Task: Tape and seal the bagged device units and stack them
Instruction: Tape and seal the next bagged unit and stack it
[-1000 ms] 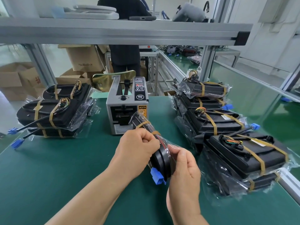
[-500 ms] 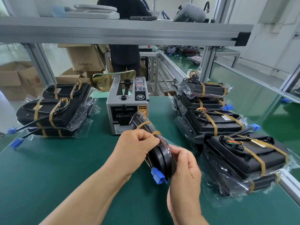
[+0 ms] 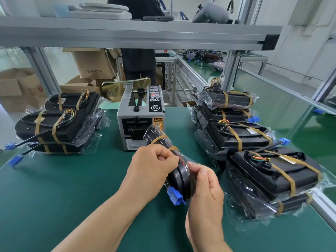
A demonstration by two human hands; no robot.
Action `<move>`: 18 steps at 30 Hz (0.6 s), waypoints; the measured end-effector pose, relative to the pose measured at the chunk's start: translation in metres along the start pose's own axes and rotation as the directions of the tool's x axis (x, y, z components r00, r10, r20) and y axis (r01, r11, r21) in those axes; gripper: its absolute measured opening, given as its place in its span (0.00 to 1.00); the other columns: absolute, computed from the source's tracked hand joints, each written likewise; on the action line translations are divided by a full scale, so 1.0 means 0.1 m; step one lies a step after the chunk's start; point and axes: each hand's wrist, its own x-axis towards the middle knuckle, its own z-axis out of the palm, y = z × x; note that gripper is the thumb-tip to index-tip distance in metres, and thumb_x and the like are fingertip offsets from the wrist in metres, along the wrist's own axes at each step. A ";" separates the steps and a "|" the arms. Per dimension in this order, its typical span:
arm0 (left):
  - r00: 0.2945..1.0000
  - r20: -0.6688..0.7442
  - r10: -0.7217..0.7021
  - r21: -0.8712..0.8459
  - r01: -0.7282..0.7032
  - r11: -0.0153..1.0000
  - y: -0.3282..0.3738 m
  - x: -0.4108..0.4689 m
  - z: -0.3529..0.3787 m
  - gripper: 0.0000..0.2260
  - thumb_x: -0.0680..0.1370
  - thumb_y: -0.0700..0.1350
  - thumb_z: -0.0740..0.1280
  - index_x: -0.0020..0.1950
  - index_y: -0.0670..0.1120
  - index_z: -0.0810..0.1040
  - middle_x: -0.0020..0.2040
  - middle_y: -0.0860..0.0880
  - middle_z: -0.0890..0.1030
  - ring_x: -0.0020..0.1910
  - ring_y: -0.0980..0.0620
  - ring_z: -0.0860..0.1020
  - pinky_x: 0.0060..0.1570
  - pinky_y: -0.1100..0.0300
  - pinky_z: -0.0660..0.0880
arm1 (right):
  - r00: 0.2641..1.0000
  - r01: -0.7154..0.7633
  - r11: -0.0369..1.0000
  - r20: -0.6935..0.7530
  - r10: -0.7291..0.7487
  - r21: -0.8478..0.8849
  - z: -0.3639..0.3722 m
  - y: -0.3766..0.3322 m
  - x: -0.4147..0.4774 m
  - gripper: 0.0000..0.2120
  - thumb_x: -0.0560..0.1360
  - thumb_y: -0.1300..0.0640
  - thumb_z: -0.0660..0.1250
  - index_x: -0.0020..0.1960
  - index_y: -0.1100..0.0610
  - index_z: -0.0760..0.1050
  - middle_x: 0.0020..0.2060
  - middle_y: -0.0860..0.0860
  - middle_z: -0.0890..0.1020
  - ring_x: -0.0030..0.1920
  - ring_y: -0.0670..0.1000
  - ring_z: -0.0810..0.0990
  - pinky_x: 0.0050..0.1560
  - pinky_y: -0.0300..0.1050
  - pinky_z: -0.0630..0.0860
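A black bagged device unit (image 3: 179, 176) stands on edge at the table's middle, wrapped in clear plastic with two tan tape bands and a blue connector (image 3: 175, 196) at its near end. My left hand (image 3: 151, 167) grips its left face, fingertips curled over the top edge by the tape. My right hand (image 3: 206, 191) holds its right side, thumb pressed on the plastic. The grey tape dispenser (image 3: 141, 118) stands just behind. Taped units lie stacked at the left (image 3: 54, 130) and in a row of stacks at the right (image 3: 272, 176).
An aluminium frame beam (image 3: 138, 36) crosses overhead, with posts at left and right. A metal rail (image 3: 325, 209) edges the green mat (image 3: 54, 193) on the right. Cardboard boxes (image 3: 91, 63) stand behind, and a person in dark clothes (image 3: 139, 60) stands beyond the dispenser.
Both hands stay on the upright unit; my left fingertips have crept slightly along its top edge. The unit has barely moved.
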 end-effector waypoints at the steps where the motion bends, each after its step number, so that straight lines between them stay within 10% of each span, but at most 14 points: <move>1: 1.000 -0.013 0.007 0.018 -0.007 1.000 0.00 0.00 0.01 0.04 0.72 0.50 0.74 0.38 0.57 0.81 0.24 0.59 0.72 0.23 0.60 0.67 0.23 0.71 0.65 | 1.000 -0.002 1.000 0.001 0.002 0.005 0.00 0.00 0.00 0.19 0.85 0.56 0.56 0.45 0.49 0.83 0.43 0.53 0.87 0.43 0.52 0.85 0.41 0.41 0.79; 12: 0.996 -0.085 -0.013 0.032 0.016 0.999 -0.02 0.00 0.05 0.09 0.68 0.56 0.73 0.42 0.61 0.73 0.27 0.60 0.71 0.25 0.61 0.68 0.29 0.64 0.64 | 1.000 0.007 1.000 -0.009 -0.007 -0.019 -0.02 -0.02 0.00 0.19 0.84 0.57 0.57 0.43 0.48 0.83 0.42 0.48 0.87 0.42 0.46 0.85 0.37 0.36 0.78; 18: 0.997 -0.077 -0.020 -0.031 0.018 0.999 -0.08 0.08 0.01 0.07 0.73 0.56 0.73 0.42 0.58 0.77 0.27 0.57 0.72 0.25 0.61 0.68 0.31 0.63 0.66 | 0.999 0.037 0.998 -0.001 -0.037 -0.059 -0.07 0.01 0.03 0.18 0.84 0.58 0.57 0.45 0.50 0.84 0.46 0.52 0.87 0.47 0.53 0.86 0.47 0.49 0.78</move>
